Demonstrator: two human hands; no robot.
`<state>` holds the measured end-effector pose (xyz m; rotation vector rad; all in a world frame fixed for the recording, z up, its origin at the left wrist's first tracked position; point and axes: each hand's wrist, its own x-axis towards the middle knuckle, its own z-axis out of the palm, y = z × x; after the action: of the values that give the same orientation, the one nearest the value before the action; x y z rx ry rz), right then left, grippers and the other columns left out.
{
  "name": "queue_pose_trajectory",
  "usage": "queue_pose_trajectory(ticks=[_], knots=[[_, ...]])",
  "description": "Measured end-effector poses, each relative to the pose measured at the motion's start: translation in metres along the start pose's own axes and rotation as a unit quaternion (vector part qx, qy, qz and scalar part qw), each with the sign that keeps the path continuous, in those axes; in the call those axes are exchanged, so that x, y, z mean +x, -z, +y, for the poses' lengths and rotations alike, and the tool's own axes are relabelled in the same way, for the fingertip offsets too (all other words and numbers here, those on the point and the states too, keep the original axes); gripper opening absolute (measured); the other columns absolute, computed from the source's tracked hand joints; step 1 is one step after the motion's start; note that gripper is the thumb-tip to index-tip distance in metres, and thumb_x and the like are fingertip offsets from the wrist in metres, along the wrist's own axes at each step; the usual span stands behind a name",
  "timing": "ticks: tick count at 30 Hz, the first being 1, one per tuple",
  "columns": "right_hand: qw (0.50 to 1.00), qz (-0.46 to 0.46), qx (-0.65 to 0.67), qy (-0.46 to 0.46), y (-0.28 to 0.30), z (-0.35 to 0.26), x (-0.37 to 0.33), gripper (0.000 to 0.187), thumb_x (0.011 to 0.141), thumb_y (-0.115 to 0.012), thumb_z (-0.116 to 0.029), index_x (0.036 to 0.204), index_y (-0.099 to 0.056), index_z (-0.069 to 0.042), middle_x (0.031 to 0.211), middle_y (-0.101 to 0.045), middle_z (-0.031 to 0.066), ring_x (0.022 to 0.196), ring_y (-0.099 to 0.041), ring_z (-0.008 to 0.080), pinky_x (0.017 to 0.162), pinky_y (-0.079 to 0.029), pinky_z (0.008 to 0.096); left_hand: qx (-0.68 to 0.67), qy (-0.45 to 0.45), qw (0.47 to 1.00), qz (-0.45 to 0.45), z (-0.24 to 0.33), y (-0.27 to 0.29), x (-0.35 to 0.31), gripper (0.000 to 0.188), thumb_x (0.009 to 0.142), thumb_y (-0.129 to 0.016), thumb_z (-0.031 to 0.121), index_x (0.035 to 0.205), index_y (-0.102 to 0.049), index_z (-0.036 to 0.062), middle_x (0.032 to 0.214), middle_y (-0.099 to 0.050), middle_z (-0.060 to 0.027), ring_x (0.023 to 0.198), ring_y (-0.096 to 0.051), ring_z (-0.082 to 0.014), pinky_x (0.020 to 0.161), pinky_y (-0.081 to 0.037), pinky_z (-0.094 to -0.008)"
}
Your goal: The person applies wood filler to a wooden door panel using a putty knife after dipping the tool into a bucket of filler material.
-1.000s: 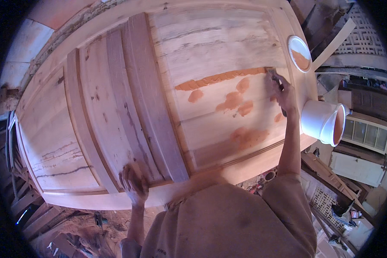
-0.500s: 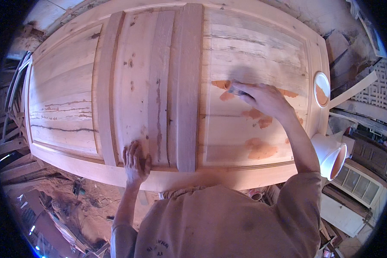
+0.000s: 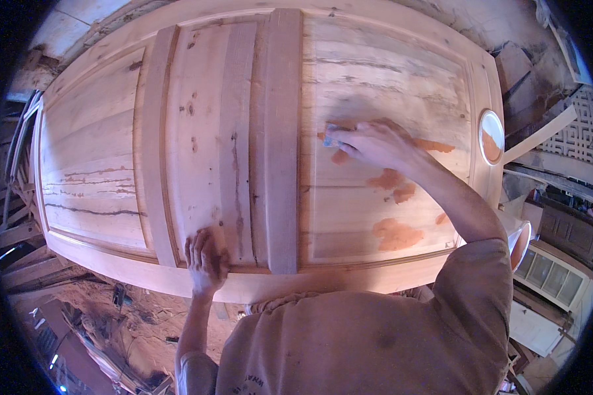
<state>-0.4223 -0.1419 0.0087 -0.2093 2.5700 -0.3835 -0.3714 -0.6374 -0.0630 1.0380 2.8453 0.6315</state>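
Observation:
A large panelled wooden door lies flat before me. My right hand is closed on a small putty knife, its blade against the right panel at a streak of orange-brown filler. More filler patches lie on that panel, nearer my body. Part of the streak is hidden under my hand and wrist. My left hand rests on the door's near edge, by the middle panel, fingers stretched out and holding nothing.
A round white lid with orange filler on it sits at the door's right end. Below it, a white bucket is partly behind my arm. Timber is piled at left, a wooden strip juts out at right, and sawdust covers the floor.
My right hand has drawn the putty knife leftward along the filler streak. My torso has shifted right, covering more of the bucket. The left hand stays on the near edge.

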Motion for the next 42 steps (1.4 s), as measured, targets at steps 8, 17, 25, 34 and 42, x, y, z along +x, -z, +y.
queue_pose_trajectory(ticks=[8,17,25,34,42], knots=[[0.995,-0.044,-0.077,-0.039,0.015,0.035,-0.039,0.038,0.094,-0.061,-0.028,0.131,-0.065,-0.033,0.09,-0.073,0.0105,0.084,-0.071,0.0315,0.077,-0.057,0.0483,0.017,-0.01,1.0,-0.012,-0.005,-0.001,-0.003,0.049,0.094,-0.064,0.024,0.134,-0.05,-0.0002,0.141,-0.054,-0.0222,0.133,-0.051,-0.0405,0.114,-0.032,-0.0603],[0.975,-0.099,-0.113,-0.161,0.023,0.151,-0.156,0.036,0.089,-0.065,-0.025,0.124,-0.066,-0.033,0.082,-0.071,0.0122,0.077,-0.07,0.0333,0.073,-0.057,0.0473,0.046,-0.003,0.999,-0.012,-0.007,-0.005,-0.009,0.047,0.094,-0.063,0.022,0.133,-0.051,-0.0013,0.14,-0.054,-0.0242,0.133,-0.049,-0.0424,0.115,-0.033,-0.06],[0.967,0.096,0.124,-0.203,0.0,0.223,-0.266,0.036,0.1,-0.059,-0.023,0.136,-0.063,-0.019,0.117,-0.075,0.0048,0.086,-0.072,0.0187,0.075,-0.056,0.0351,0.055,-0.019,0.998,-0.007,-0.007,-0.012,-0.004,0.051,0.097,-0.059,0.027,0.137,-0.05,-0.0044,0.142,-0.052,-0.0254,0.134,-0.049,-0.0426,0.115,-0.033,-0.0597],[0.603,0.333,0.673,-0.268,-0.089,0.078,-0.201,0.049,0.105,-0.053,-0.032,0.151,-0.049,-0.015,0.07,-0.043,-0.0055,0.056,-0.042,0.0048,0.046,-0.035,0.0217,0.021,-0.027,0.999,-0.002,0.004,-0.001,-0.005,0.047,0.096,-0.058,0.022,0.135,-0.05,-0.0046,0.141,-0.053,-0.0258,0.133,-0.049,-0.0439,0.115,-0.033,-0.0596],[0.147,0.237,0.951,0.135,-0.152,0.017,-0.144,0.037,0.109,-0.045,-0.043,0.125,-0.055,-0.012,0.072,-0.044,-0.0015,0.039,-0.037,0.0055,0.037,-0.03,0.0205,0.032,-0.04,0.999,-0.012,-0.018,-0.009,-0.014,0.054,0.095,-0.058,0.028,0.139,-0.047,-0.0006,0.144,-0.05,-0.0259,0.137,-0.045,-0.0443,0.116,-0.029,-0.0603]])
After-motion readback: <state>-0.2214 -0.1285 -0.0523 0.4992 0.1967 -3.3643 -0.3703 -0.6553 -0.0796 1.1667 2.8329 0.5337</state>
